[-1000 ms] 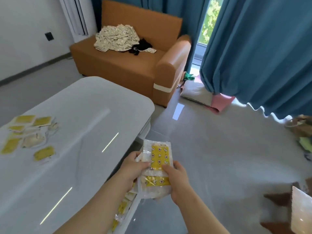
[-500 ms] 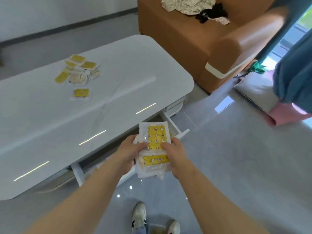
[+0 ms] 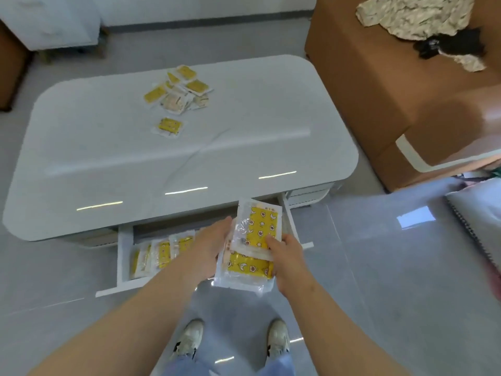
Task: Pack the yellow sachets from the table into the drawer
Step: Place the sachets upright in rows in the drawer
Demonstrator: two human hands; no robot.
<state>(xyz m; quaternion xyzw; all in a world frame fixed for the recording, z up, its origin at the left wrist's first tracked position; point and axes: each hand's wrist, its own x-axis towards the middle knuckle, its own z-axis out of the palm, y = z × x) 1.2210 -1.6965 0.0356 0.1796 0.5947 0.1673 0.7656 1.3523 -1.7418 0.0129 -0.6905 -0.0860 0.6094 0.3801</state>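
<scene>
The person stands at the near long side of the white table [image 3: 244, 147] and holds a bundle of yellow sachets [image 3: 253, 234] with both hands, just in front of the table's near edge and above the open drawer [image 3: 122, 253]. The left hand [image 3: 214, 248] is closed round the left edge of the bundle. The right hand [image 3: 287, 257] is closed round the right edge, and its thumb presses on the yellow face. The top sachet of the bundle stands upright, and the one under it lies crosswise.

The drawer is pulled out from under the near edge of the table. In its left part a row of packed sachets [image 3: 162, 252] stands on edge, each one leaning on the next.

On top of the table, toward the far side, lies a loose heap of sachets [image 3: 179, 89], some overlapping. One single sachet [image 3: 169, 126] lies flat a little nearer than the heap, apart from it.

To the right of the table stands a brown sofa [image 3: 379, 90], and on it lies a crumpled pale cloth [image 3: 412, 14]. On the grey floor [image 3: 379, 267] before the table I see the person's two pale shoes [image 3: 189, 337].
</scene>
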